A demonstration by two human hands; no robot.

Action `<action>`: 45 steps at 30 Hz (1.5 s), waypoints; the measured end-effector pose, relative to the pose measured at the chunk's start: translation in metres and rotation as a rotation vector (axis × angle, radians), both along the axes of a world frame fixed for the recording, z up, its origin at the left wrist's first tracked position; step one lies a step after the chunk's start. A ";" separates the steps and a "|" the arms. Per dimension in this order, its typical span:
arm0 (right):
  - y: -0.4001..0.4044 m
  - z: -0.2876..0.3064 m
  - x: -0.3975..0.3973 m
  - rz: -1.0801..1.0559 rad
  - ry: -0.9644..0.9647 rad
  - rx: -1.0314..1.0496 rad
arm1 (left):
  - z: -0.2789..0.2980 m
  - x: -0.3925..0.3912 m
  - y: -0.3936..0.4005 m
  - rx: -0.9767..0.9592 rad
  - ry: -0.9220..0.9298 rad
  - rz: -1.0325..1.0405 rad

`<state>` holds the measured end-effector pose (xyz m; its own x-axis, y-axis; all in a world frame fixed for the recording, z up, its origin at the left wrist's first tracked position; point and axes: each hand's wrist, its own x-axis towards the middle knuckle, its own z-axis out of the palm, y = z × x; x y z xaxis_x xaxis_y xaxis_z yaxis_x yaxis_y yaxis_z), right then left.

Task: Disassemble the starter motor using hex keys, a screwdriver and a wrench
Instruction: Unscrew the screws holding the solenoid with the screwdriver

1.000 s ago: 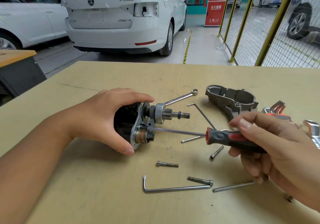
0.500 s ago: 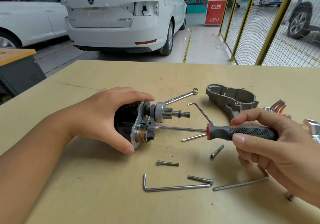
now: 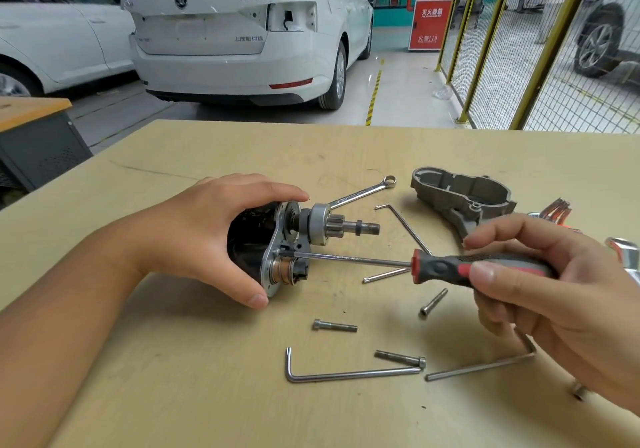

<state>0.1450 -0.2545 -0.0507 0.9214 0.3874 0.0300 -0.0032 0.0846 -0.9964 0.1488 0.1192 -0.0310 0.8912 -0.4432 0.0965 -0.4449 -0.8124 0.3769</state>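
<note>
The starter motor (image 3: 273, 250) lay on its side on the wooden table (image 3: 214, 378), left of centre, with its pinion shaft pointing right. The left hand (image 3: 211, 236) gripped the black motor body, fingers curled over the top and thumb under the silver end plate.

The right hand (image 3: 540, 288) held the screwdriver (image 3: 446, 267) by its black-and-red handle, thumb and fingers pinched round it. The shaft ran level to the left, and its tip met the end plate just above the copper-coloured part.

A wrench (image 3: 363, 193) lay behind the motor, ring end away from the person. The removed grey housing (image 3: 460, 194) sat to the right of it, partly behind the right hand.

A thin hex key (image 3: 405, 225) lay between motor and housing. Two larger hex keys rested nearer the person: one (image 3: 346, 375) with its bend at the left, one (image 3: 485, 366) partly under the right hand.

Three bolts were loose on the table: one (image 3: 334, 326) below the motor, one (image 3: 433, 303) under the screwdriver handle, one (image 3: 400, 358) touching the long hex key.

A white car (image 3: 242, 31) stood beyond the table.
</note>
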 end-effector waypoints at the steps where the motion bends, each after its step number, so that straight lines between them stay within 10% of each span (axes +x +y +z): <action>1: -0.001 -0.001 0.000 0.001 -0.013 0.001 | 0.000 0.000 0.000 0.002 -0.001 0.004; 45: -0.001 -0.005 0.003 -0.029 -0.019 0.060 | 0.008 -0.011 -0.026 0.000 -0.115 0.005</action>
